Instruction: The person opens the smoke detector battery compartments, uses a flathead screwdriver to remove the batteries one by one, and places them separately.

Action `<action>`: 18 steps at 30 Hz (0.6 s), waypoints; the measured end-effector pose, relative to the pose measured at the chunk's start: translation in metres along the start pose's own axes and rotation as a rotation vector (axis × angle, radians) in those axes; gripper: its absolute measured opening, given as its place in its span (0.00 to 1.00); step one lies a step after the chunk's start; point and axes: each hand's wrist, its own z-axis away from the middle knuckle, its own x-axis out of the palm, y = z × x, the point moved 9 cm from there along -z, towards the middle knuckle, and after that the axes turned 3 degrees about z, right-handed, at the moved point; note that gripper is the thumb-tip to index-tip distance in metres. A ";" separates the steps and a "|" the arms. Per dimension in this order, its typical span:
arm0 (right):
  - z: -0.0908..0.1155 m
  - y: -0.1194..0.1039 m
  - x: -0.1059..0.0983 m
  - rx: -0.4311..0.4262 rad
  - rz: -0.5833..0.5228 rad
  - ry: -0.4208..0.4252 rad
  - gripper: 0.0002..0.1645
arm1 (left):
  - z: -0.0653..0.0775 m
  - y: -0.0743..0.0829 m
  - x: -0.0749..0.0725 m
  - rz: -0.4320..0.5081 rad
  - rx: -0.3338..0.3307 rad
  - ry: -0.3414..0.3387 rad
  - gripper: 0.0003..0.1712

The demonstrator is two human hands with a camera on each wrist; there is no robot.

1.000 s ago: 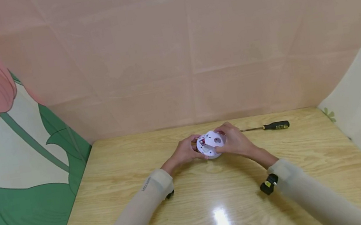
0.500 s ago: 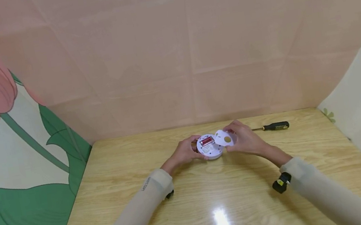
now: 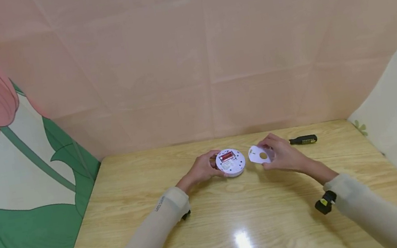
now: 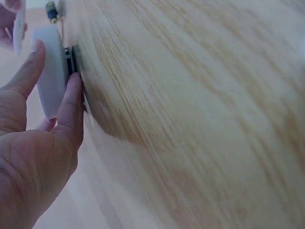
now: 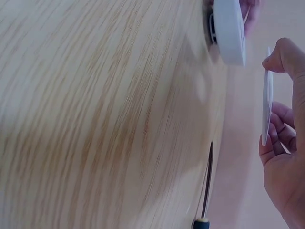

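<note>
My left hand [image 3: 202, 167] grips a round white battery-powered device [image 3: 230, 165] by its left side, low over the table. Its upturned face shows red batteries [image 3: 227, 156] in a slot, a printed label and small dark holes. In the left wrist view the thumb lies on the edge of the white casing [image 4: 50, 76], with a dark part [image 4: 70, 59] beneath it. To the right, my right hand [image 3: 284, 154] pinches a thin white cover plate [image 3: 256, 155] with a round hole in it. In the right wrist view the plate [image 5: 267, 102] stands edge-on between thumb and fingers, apart from the device.
A screwdriver [image 3: 303, 140] with a black and yellow handle lies on the wooden table [image 3: 214, 225] behind the right hand, its shaft [image 5: 208, 176] pointing left. A pinkish backdrop [image 3: 206, 75] rises at the table's far edge, with flower-printed cloth at both sides.
The right hand has lifted the cover plate off the device's face and carried it to the right, which bares the red batteries. The left hand and device have barely moved.
</note>
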 end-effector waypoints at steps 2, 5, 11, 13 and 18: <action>0.004 0.003 -0.002 -0.012 0.017 0.004 0.36 | 0.000 0.000 0.000 -0.003 0.000 -0.004 0.49; 0.010 0.010 -0.005 -0.018 0.035 -0.001 0.37 | -0.001 -0.001 0.001 -0.003 0.000 -0.009 0.48; 0.022 0.023 -0.012 -0.013 0.046 -0.016 0.36 | -0.001 0.000 0.000 -0.008 0.003 -0.015 0.48; 0.026 0.027 -0.014 -0.016 0.053 -0.016 0.36 | -0.001 0.000 0.000 -0.011 0.009 -0.014 0.48; 0.036 0.038 -0.019 -0.028 0.085 -0.021 0.36 | 0.000 0.002 0.000 0.000 0.024 -0.017 0.47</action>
